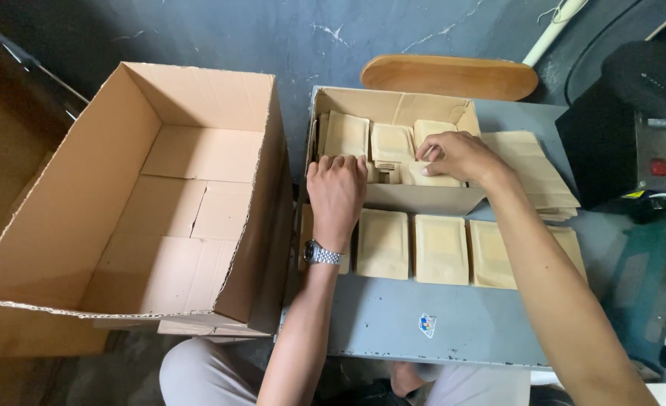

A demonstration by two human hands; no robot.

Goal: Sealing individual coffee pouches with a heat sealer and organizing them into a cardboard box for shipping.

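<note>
**On the grey desk: kraft pouches, boxed and loose**

Large empty carton point(122, 203), at left. Small carton point(393, 195), on desk point(393, 323), pouches upright. Row of flat tan pouches point(438, 248) in front; stack at right. Left hand point(337, 192) curled over upright pouches; right hand point(457, 156) pinching one pouch. Risk: pressed pouches may crease or topple. Small coloured sticker point(427, 325) near the desk's front edge.

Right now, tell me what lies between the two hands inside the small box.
Head view: upright kraft pouches stand between the left hand and right hand in the small box.
</note>
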